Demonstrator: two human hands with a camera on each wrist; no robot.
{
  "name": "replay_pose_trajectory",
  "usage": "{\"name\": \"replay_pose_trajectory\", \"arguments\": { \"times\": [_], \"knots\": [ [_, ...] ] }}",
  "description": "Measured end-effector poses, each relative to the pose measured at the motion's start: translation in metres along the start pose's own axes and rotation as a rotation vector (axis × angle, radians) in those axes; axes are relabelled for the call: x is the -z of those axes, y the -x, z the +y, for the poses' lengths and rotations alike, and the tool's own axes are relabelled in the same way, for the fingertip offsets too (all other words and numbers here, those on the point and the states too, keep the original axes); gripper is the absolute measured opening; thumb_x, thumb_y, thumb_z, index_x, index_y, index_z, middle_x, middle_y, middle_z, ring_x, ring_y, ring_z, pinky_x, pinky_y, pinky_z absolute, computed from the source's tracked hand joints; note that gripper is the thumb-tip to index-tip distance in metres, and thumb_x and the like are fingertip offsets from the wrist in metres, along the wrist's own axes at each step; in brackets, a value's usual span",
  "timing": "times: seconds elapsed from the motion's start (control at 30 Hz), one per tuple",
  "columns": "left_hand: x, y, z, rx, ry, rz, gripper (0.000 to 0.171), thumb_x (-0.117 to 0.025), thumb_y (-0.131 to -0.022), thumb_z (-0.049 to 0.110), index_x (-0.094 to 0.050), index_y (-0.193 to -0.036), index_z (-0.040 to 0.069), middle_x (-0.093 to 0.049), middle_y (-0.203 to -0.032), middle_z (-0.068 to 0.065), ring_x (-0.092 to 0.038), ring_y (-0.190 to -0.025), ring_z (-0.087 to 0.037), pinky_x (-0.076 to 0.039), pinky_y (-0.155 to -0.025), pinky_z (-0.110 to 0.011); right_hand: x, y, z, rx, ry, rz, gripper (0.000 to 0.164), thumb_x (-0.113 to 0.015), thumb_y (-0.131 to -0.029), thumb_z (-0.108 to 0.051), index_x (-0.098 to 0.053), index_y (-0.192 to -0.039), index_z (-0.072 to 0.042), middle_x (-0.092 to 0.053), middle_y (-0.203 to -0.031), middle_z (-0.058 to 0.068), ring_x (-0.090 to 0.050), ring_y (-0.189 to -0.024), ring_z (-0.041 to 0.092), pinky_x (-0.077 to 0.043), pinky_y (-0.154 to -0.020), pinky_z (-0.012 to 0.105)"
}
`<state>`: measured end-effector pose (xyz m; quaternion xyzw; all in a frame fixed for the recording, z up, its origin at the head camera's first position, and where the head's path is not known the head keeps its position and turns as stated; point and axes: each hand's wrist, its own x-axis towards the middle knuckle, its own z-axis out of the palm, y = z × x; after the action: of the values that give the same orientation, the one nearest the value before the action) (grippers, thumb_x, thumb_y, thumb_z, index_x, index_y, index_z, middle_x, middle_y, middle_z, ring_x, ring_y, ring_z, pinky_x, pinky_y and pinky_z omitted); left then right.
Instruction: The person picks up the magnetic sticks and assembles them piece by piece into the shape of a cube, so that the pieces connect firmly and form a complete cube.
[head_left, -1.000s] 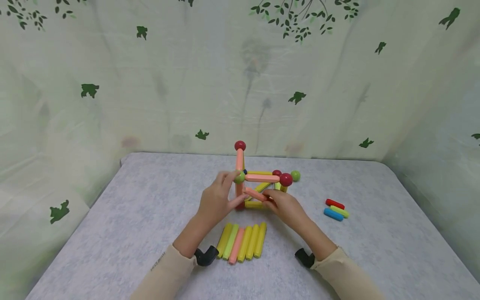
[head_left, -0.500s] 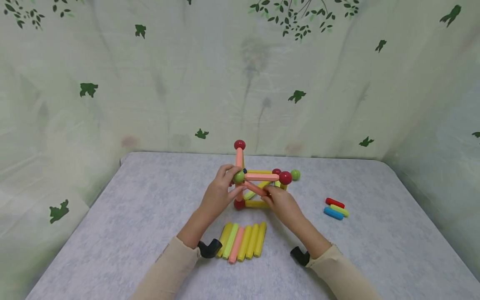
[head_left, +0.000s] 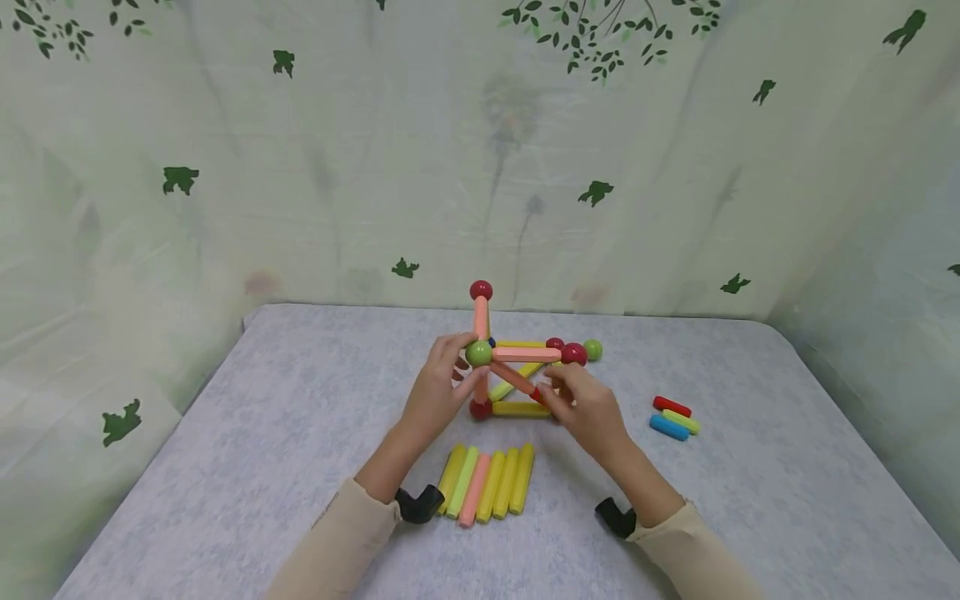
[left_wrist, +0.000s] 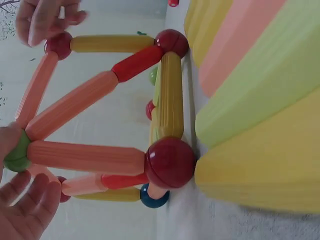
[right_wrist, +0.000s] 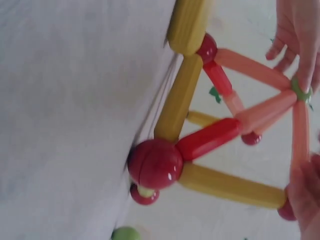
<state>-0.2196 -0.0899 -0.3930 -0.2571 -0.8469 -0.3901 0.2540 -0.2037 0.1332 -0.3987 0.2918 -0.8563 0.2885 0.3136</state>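
The left hand pinched the green ball, likely steadying the stick frame on the surface; the right hand, loosely curled, seemingly empty, hovered near the diagonal sticks apparently propping that corner!

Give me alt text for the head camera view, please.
A person's left hand grips a green ball on a ball-and-stick frame standing on a table; the right hand is by its right side. Six sticks lie in a row in front, and three short sticks to the right.
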Motion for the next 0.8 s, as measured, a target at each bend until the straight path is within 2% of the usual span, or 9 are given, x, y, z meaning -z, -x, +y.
{"name": "replay_pose_trajectory", "arguments": {
  "times": [0.07,0.13,0.23,0.33,0.4,0.57,0.7,0.8],
  "knots": [
    [-0.001,0.001,0.002,0.062,0.030,0.001,0.049,-0.068,-0.080,0.012,-0.047,-0.124,0.009,-0.049,-0.108,-0.008,-0.051,-0.083,-0.017,-0.049,-0.064,-0.024,0.008,0.001,0.005,0.008,0.030,0.099,0.045,-0.076,-0.071,-0.006,-0.052,-0.108,-0.003,-0.052,-0.094,0.010,-0.050,-0.080,0.018,-0.051,-0.064,0.030],
    [-0.002,0.001,0.003,0.114,0.058,-0.001,0.048,-0.067,-0.081,0.012,-0.047,-0.124,0.010,-0.051,-0.107,-0.007,-0.053,-0.085,-0.016,-0.050,-0.064,-0.023,0.013,0.000,0.009,-0.067,0.040,0.103,0.056,-0.075,-0.073,-0.008,-0.045,-0.120,-0.007,-0.048,-0.107,0.012,-0.050,-0.091,0.021,-0.051,-0.072,0.035],
    [-0.003,0.000,0.005,0.150,0.095,-0.004,0.046,-0.065,-0.082,0.011,-0.047,-0.125,0.009,-0.053,-0.107,-0.007,-0.056,-0.088,-0.016,-0.051,-0.064,-0.024,0.014,-0.002,0.016,-0.212,-0.011,-0.028,0.063,-0.070,-0.078,-0.010,-0.035,-0.131,-0.015,-0.046,-0.117,0.010,-0.052,-0.096,0.020,-0.050,-0.076,0.037],
    [-0.002,-0.002,0.002,0.157,0.123,-0.004,0.045,-0.063,-0.083,0.011,-0.048,-0.125,0.008,-0.054,-0.108,-0.009,-0.058,-0.089,-0.018,-0.052,-0.065,-0.026,0.011,-0.002,0.019,-0.288,-0.090,-0.141,0.062,-0.067,-0.080,-0.006,-0.035,-0.132,-0.016,-0.052,-0.114,0.008,-0.057,-0.090,0.019,-0.051,-0.074,0.035],
    [0.000,-0.005,-0.001,0.158,0.126,-0.007,0.044,-0.061,-0.085,0.011,-0.047,-0.126,0.008,-0.054,-0.110,-0.010,-0.059,-0.090,-0.020,-0.052,-0.066,-0.028,0.008,-0.002,0.020,-0.290,-0.131,-0.162,0.060,-0.067,-0.080,-0.002,-0.037,-0.130,-0.016,-0.054,-0.111,0.008,-0.059,-0.087,0.019,-0.051,-0.072,0.033],
    [0.003,-0.013,-0.014,0.178,0.135,-0.029,0.044,-0.058,-0.087,0.012,-0.046,-0.129,0.009,-0.052,-0.114,-0.013,-0.059,-0.095,-0.024,-0.051,-0.070,-0.031,0.001,-0.002,0.015,-0.261,-0.183,-0.140,0.057,-0.066,-0.080,-0.003,-0.039,-0.128,-0.016,-0.055,-0.107,0.006,-0.059,-0.083,0.015,-0.051,-0.067,0.026],
    [0.005,-0.022,-0.027,0.197,0.138,-0.064,0.046,-0.057,-0.088,0.013,-0.044,-0.132,0.011,-0.051,-0.114,-0.012,-0.058,-0.099,-0.023,-0.050,-0.073,-0.028,-0.005,-0.004,0.007,-0.254,-0.199,-0.132,0.058,-0.068,-0.078,-0.003,-0.040,-0.128,-0.014,-0.056,-0.107,0.006,-0.059,-0.083,0.015,-0.051,-0.067,0.024],
    [0.006,-0.030,-0.035,0.188,0.142,-0.086,0.046,-0.055,-0.088,0.011,-0.043,-0.133,0.011,-0.051,-0.116,-0.012,-0.057,-0.099,-0.022,-0.050,-0.073,-0.026,-0.010,-0.006,0.001,-0.256,-0.207,-0.121,0.058,-0.069,-0.077,-0.003,-0.040,-0.127,-0.014,-0.056,-0.107,0.006,-0.059,-0.083,0.014,-0.051,-0.067,0.024]
  ]
}}
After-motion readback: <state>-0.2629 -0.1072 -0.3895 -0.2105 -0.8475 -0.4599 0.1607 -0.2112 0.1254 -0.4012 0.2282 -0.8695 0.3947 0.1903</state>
